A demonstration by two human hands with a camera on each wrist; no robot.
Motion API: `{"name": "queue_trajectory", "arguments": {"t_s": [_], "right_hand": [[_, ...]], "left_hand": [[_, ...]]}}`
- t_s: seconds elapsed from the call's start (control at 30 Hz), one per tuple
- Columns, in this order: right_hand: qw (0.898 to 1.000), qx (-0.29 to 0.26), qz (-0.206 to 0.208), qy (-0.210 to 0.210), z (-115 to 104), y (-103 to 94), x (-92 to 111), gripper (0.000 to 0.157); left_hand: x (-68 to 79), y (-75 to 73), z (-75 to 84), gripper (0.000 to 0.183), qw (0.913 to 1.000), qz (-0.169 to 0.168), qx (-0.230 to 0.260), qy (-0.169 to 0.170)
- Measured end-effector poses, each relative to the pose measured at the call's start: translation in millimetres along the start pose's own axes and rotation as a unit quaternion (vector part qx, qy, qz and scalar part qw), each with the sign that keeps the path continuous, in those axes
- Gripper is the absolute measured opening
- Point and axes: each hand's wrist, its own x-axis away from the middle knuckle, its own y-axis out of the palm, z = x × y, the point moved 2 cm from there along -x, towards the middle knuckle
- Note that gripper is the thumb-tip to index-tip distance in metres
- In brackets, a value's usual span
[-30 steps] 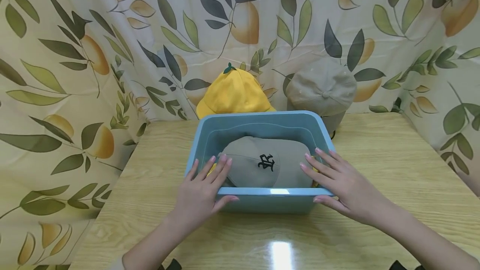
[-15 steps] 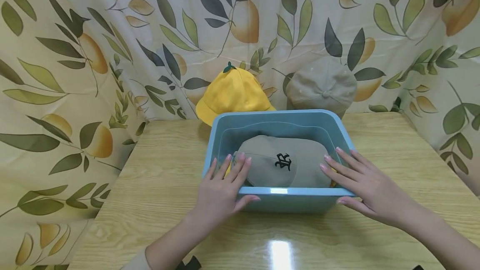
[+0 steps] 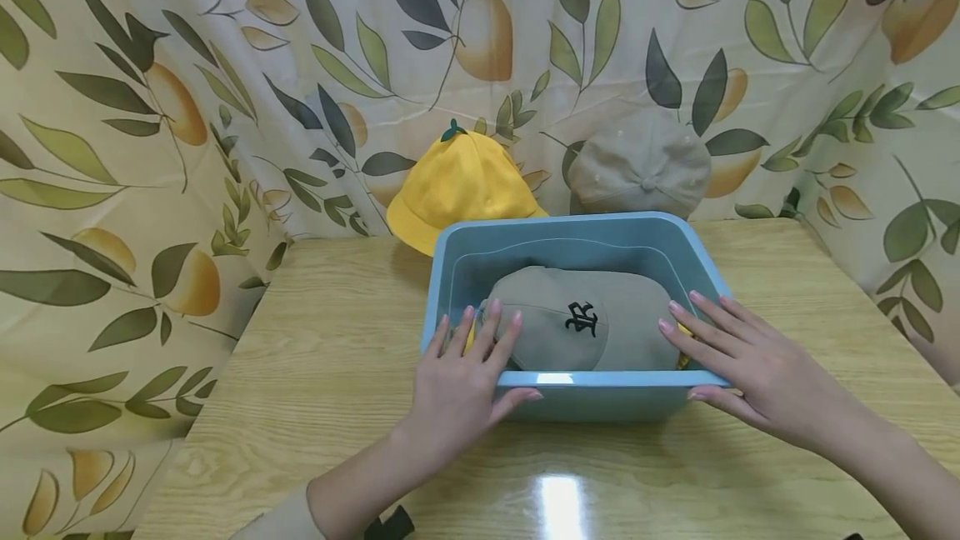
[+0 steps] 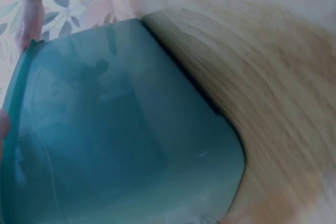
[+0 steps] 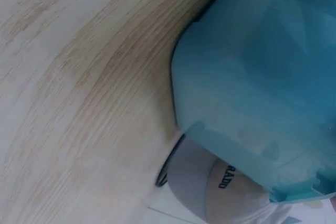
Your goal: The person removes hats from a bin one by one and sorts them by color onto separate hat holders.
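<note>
A light-blue plastic bin [image 3: 600, 398] stands on the table, with a grey baseball cap [image 3: 637, 319] inside it that bears a black embroidered letter. Bits of yellow show beside the cap; what they belong to is hidden. At the bin's front left corner, my left hand [image 3: 457, 386] rests on the rim with straight, spread fingers and its thumb along the front wall. My right hand [image 3: 765, 377] lies the same way over the front right corner. In the left wrist view the bin's wall [image 4: 121, 119] fills much of the picture; the right wrist view also shows the bin [image 5: 252, 82].
Behind the bin sit a yellow hat [image 3: 465, 186] with a green sprout on top and a beige cap [image 3: 645, 165]; the right wrist view shows lettering on a cap [image 5: 210, 182]. A leaf-patterned cloth [image 3: 330, 107] hangs around the wood-grain table [image 3: 330, 332].
The bin, with the grey cap in it, has slid to the right along the table, both hands moving with it. More of the yellow hat's left brim now shows.
</note>
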Motion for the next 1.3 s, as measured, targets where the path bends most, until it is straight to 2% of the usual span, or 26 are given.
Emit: {"name": "queue_trajectory", "arguments": {"t_s": [0.1, 0.17, 0.2, 0.33, 0.43, 0.57, 0.63, 0.77, 0.8, 0.9, 1.0, 1.07, 1.17, 1.3], "right_hand": [[1.000, 0.001, -0.007, 0.005, 0.4, -0.6, 1.0, 0.060], [1.000, 0.002, -0.016, 0.011, 0.6, -1.3, 1.5, 0.060], [1.000, 0.003, -0.022, 0.015, 0.7, -1.6, 1.8, 0.061], [0.999, 0.004, -0.035, 0.024, 0.8, -1.9, 2.7, 0.062], [1.000, 0.000, -0.021, 0.013, 0.8, -0.5, 2.1, 0.061], [1.000, -0.003, 0.004, -0.006, 1.3, 1.7, 1.5, 0.059], [1.000, -0.002, 0.008, -0.009, 1.7, 2.0, 1.6, 0.059], [1.000, -0.004, 0.012, -0.011, 2.4, 1.5, 1.2, 0.059], [1.000, -0.004, 0.012, -0.011, 2.6, 1.5, 1.0, 0.058], [1.000, -0.006, 0.011, -0.010, 2.6, 1.5, -0.1, 0.058], [1.000, -0.004, 0.014, -0.010, 2.2, 1.9, -0.5, 0.058], [1.000, -0.003, 0.016, -0.011, 2.0, 2.2, -0.4, 0.058], [1.000, -0.002, 0.019, -0.011, 1.8, 2.3, 0.1, 0.058], [1.000, 0.000, 0.016, -0.007, 1.8, 2.1, 0.5, 0.058]], "left_hand": [[-4.0, -6.5, -3.7, 0.084, 0.9962, -0.064, 0.059, -0.010], [-9.2, -12.3, -9.1, 0.086, 0.9854, -0.110, 0.126, -0.030], [-12.3, -15.2, -12.6, 0.087, 0.9764, -0.132, 0.165, -0.045], [-29.5, -28.1, -28.6, 0.089, 0.9272, -0.203, 0.297, -0.103], [-46.3, -35.2, -40.8, 0.094, 0.8883, -0.267, 0.355, -0.117], [-73.5, -40.1, -55.4, 0.100, 0.8477, -0.342, 0.390, -0.111], [-87.9, -42.0, -61.2, 0.099, 0.8237, -0.375, 0.408, -0.120], [-116.9, -43.5, -70.1, 0.091, 0.7787, -0.421, 0.444, -0.140], [-124.0, -43.9, -72.4, 0.088, 0.7696, -0.429, 0.450, -0.145], [-144.4, -44.4, -77.9, 0.077, 0.7508, -0.444, 0.465, -0.153], [-161.4, -43.0, -81.2, 0.067, 0.7416, -0.456, 0.469, -0.150], [-170.0, -39.4, -82.0, 0.063, 0.7324, -0.468, 0.472, -0.146], [-179.6, -28.3, -82.6, 0.058, 0.7204, -0.493, 0.471, -0.127], [-186.7, -6.1, -81.9, 0.059, 0.6963, -0.529, 0.473, -0.108]]}}
